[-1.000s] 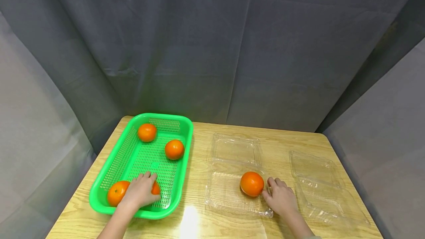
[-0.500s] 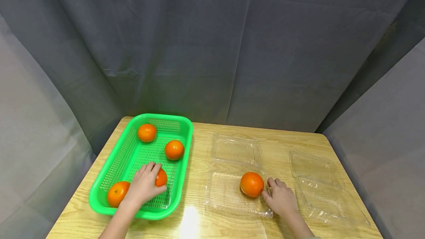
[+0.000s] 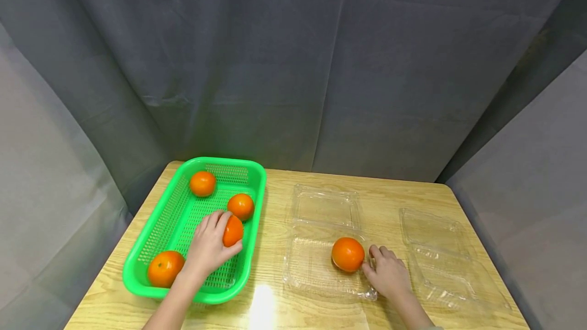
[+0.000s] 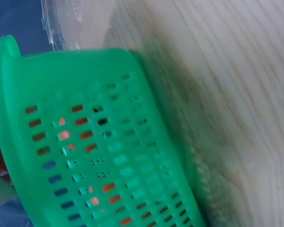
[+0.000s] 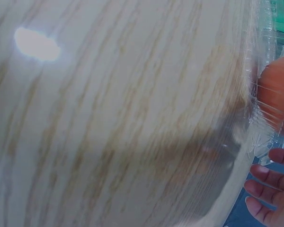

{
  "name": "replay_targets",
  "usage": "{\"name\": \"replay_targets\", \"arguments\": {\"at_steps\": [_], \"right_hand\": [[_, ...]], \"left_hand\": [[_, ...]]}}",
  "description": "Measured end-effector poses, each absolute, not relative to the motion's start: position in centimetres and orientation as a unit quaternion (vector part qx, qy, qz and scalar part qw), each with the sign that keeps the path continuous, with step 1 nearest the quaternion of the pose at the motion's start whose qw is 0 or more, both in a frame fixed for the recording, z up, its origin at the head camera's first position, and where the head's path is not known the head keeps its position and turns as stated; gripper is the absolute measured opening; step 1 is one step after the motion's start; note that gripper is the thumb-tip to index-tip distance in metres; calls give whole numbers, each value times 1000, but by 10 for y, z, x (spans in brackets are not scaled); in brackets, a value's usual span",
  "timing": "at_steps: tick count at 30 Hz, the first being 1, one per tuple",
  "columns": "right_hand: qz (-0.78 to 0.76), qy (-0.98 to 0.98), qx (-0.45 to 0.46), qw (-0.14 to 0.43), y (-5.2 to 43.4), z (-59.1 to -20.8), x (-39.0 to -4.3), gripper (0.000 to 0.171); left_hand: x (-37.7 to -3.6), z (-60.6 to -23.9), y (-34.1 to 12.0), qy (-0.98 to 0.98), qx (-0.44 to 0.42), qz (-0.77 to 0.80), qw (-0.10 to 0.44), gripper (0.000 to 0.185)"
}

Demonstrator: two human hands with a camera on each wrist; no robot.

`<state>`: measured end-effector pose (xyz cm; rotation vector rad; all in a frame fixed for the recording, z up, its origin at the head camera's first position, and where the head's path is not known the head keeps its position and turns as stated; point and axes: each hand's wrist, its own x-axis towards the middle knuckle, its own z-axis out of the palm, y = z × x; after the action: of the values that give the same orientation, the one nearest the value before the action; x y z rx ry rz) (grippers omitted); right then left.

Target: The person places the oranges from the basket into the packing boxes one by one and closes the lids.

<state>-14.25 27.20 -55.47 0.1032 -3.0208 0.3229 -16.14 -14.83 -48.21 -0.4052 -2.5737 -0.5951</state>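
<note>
In the head view my left hand (image 3: 210,244) grips an orange (image 3: 233,231) over the green basket (image 3: 257,228), fingers over its top and thumb at the near side. Another orange (image 3: 240,207) sits just behind it, and a third orange (image 3: 166,269) lies in the near left corner. My right hand (image 3: 390,275) rests at the right edge of an opened clear plastic clamshell box (image 3: 304,269), its fingers loosely bent. Inside that box lies an orange (image 3: 348,254), close to the right fingertips. The right wrist view shows these fingers (image 5: 265,191) apart, holding nothing.
A further orange (image 3: 203,184) lies at the basket's far left. To the right of my right hand, a second opened clear box (image 3: 440,264) lies on the wooden table (image 3: 385,197). A grey curtain (image 3: 257,65) hangs behind the table.
My left hand has moved away from me and to the right inside the basket, carrying the gripped orange toward the one behind it. The right hand and the box have stayed put.
</note>
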Motion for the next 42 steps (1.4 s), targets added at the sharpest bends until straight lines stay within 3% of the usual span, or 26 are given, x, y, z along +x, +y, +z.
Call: {"name": "replay_targets", "arguments": {"at_steps": [4,17,33,42], "right_hand": [[106,-992,35,56,272,-555,-142,26],[106,-992,36,65,272,-556,-141,26],[107,-992,35,59,273,-557,-142,26],[109,-991,39,61,273,-555,-142,26]], "left_hand": [[-165,-479,-139,-923,-165,-225,264,56],[-170,-476,-108,-898,-211,-247,296,57],[-163,-478,-59,-889,-262,-243,286,56],[-156,-490,-33,-894,-289,-235,249,59]]}}
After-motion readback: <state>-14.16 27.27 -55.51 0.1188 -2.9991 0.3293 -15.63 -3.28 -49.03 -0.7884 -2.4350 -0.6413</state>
